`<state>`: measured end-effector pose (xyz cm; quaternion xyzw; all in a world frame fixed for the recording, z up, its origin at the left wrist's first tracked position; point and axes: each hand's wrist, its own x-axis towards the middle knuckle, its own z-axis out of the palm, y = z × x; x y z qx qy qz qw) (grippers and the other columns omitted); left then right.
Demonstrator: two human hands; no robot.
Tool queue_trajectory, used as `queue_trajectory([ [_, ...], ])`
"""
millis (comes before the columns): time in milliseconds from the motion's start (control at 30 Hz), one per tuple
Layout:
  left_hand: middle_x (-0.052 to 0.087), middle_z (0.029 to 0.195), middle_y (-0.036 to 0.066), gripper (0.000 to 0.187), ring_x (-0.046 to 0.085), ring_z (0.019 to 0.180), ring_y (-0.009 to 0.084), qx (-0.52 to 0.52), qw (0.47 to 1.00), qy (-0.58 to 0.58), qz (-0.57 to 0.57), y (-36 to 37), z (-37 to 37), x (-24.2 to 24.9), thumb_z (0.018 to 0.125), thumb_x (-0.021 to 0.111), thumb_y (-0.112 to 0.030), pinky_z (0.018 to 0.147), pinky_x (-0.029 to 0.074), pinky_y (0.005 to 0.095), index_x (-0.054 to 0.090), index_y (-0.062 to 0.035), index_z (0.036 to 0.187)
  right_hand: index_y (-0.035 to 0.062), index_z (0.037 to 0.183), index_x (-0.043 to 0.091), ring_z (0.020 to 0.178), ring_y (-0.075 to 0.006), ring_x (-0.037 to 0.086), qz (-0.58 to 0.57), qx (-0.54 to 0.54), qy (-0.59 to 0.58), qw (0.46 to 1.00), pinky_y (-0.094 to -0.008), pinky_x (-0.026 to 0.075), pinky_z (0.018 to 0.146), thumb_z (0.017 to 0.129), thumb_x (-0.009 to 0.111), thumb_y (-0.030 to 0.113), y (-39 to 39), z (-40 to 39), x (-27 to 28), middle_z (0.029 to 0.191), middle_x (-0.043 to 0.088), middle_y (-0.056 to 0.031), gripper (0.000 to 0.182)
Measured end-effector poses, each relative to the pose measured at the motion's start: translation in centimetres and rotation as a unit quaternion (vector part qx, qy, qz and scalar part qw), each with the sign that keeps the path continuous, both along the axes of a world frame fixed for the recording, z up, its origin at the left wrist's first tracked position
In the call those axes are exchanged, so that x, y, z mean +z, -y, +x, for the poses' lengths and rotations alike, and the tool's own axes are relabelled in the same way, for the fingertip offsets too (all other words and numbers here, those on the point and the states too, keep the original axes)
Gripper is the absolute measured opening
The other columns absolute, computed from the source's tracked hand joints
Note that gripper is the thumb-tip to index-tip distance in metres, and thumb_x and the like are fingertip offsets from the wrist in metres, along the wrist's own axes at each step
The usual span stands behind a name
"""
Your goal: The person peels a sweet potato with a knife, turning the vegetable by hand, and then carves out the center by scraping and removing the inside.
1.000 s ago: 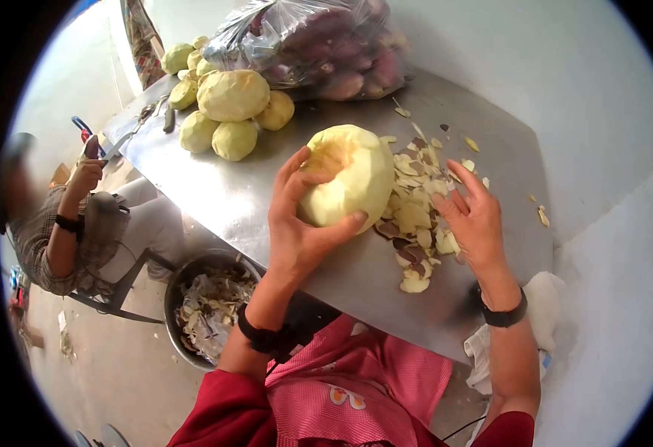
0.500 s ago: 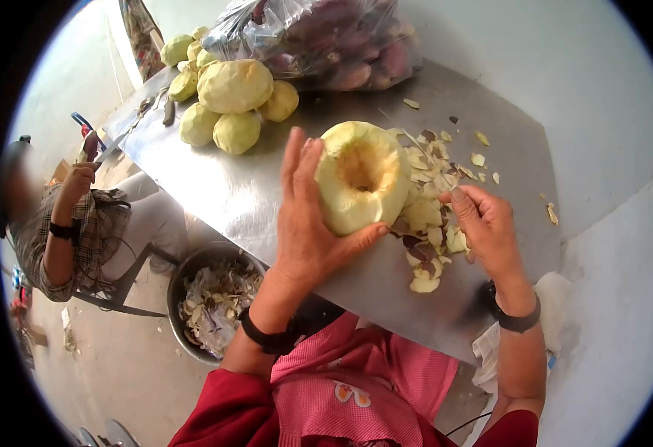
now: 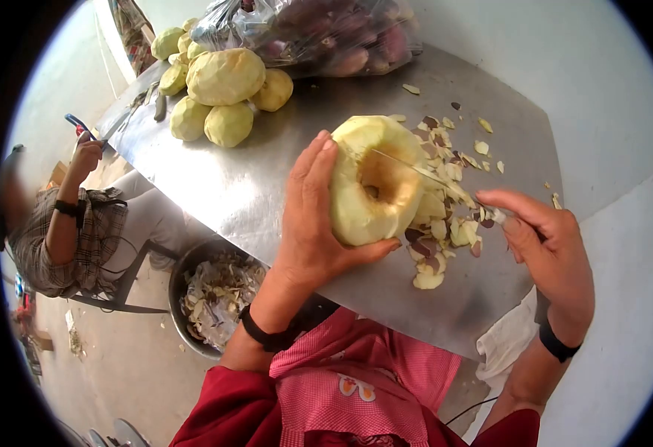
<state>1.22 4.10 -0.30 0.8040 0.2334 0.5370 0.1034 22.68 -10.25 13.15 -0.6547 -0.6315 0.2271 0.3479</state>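
Note:
A large peeled, pale green fruit or vegetable (image 3: 349, 211) with a deep round hollow is held tilted over the metal table. My left hand (image 3: 313, 223) grips its left side, thumb below and fingers along the upper side. In my right hand (image 3: 553, 249) is the pale handle of a thin knife (image 3: 445, 180). The blade reaches left across the right rim, and its tip lies over the hollow. Peel scraps (image 3: 457, 231) lie on the table between the piece and my right hand, some with dark purple skin.
Several peeled pieces (image 3: 226, 76) and a clear bag of purple produce (image 3: 341, 37) sit at the table's (image 3: 229, 182) back. Below its left edge stands a metal bowl of scraps (image 3: 218, 298). A seated person (image 3: 65, 231) is at left; a white cloth (image 3: 506, 341) hangs at right.
My right hand has moved right and turned, and the knife blade now shows across the hollow. The held piece has shifted slightly right and tilted. The seated person's raised hand has shifted.

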Motion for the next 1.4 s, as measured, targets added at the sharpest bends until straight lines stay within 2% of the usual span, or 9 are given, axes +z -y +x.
queue_trajectory([
  [133,0.036,0.147,0.026,0.121,0.040,0.135,0.0411,-0.008,1.000,-0.014,0.019,0.4,0.1,0.0,0.050,0.095,-0.033,0.110,0.036,0.0479,0.029,0.0017,0.146,0.0059,0.117,0.067,0.057,-0.0123,0.054,-0.003,0.028,0.098,0.995,-0.0245,0.042,0.055,0.094,0.058,0.007,1.3,-0.6,0.4,0.070,0.061,-0.0103,0.025],
  [367,0.034,0.147,0.026,0.119,0.040,0.134,0.0416,-0.004,1.000,-0.018,0.022,0.6,-0.1,0.1,0.051,0.094,-0.037,0.109,0.037,0.0485,0.031,-0.0017,0.147,0.0058,0.114,0.068,0.049,-0.0159,0.051,-0.102,-0.056,0.090,0.989,-0.0276,0.042,0.050,0.092,0.059,0.006,2.5,-2.2,1.2,0.069,0.062,-0.0120,0.023],
  [733,0.035,0.147,0.024,0.117,0.041,0.133,0.0406,-0.019,0.998,-0.023,0.048,0.7,-0.3,-0.3,0.049,0.095,-0.036,0.108,0.039,0.0483,0.035,-0.0054,0.145,0.0065,0.114,0.066,0.056,-0.0310,0.056,-0.097,-0.057,0.140,0.984,-0.0335,0.044,0.054,0.091,0.060,0.006,3.8,-3.9,1.8,0.082,0.065,-0.0199,0.024],
  [933,0.037,0.146,0.024,0.115,0.041,0.133,0.0409,-0.013,0.998,-0.029,0.062,0.9,-0.3,-0.2,0.049,0.095,-0.037,0.108,0.039,0.0484,0.037,-0.0057,0.144,0.0053,0.116,0.064,0.063,-0.0330,0.062,-0.020,-0.003,0.160,0.987,-0.0376,0.048,0.058,0.090,0.061,0.007,4.4,-3.8,0.2,0.085,0.067,-0.0185,0.027],
  [967,0.037,0.146,0.025,0.116,0.041,0.133,0.0407,-0.010,0.997,-0.032,0.068,0.9,-0.3,-0.2,0.049,0.095,-0.038,0.108,0.039,0.0482,0.037,-0.0053,0.144,0.0053,0.116,0.064,0.063,-0.0330,0.062,-0.020,-0.005,0.157,0.987,-0.0376,0.048,0.058,0.090,0.061,0.007,4.4,-3.9,0.1,0.085,0.067,-0.0185,0.027],
  [1033,0.038,0.146,0.025,0.116,0.041,0.133,0.0405,-0.009,0.997,-0.033,0.070,0.9,-0.2,-0.3,0.049,0.095,-0.040,0.108,0.039,0.0480,0.037,-0.0048,0.143,0.0061,0.114,0.067,0.051,-0.0230,0.049,-0.022,-0.013,0.154,0.988,-0.0286,0.042,0.052,0.089,0.060,0.002,4.5,-3.9,-0.1,0.077,0.064,-0.0170,0.027],
  [1167,0.037,0.146,0.024,0.116,0.040,0.133,0.0401,0.001,0.997,-0.039,0.071,1.0,-0.1,-0.2,0.051,0.094,-0.044,0.108,0.039,0.0475,0.037,-0.0036,0.143,0.0070,0.115,0.067,0.050,-0.0200,0.049,-0.008,-0.031,0.157,0.987,-0.0283,0.041,0.051,0.090,0.059,0.002,4.9,-3.5,1.1,0.072,0.063,-0.0128,0.026],
  [1233,0.037,0.146,0.024,0.115,0.040,0.134,0.0401,-0.001,0.996,-0.041,0.073,1.0,-0.1,-0.3,0.051,0.094,-0.044,0.108,0.039,0.0474,0.038,-0.0043,0.143,0.0086,0.117,0.066,0.049,-0.0152,0.047,-0.075,-0.090,0.111,0.987,-0.0275,0.040,0.050,0.093,0.057,0.005,5.1,-3.6,1.8,0.063,0.057,-0.0084,0.026],
  [1400,0.037,0.146,0.024,0.114,0.040,0.134,0.0400,-0.002,0.995,-0.044,0.085,1.0,-0.1,-0.4,0.050,0.094,-0.044,0.108,0.039,0.0476,0.039,-0.0051,0.142,0.0093,0.119,0.066,0.048,-0.0103,0.045,-0.031,-0.043,0.092,0.994,-0.0255,0.038,0.049,0.097,0.054,0.009,4.8,-2.8,-0.7,0.054,0.048,-0.0050,0.025],
])
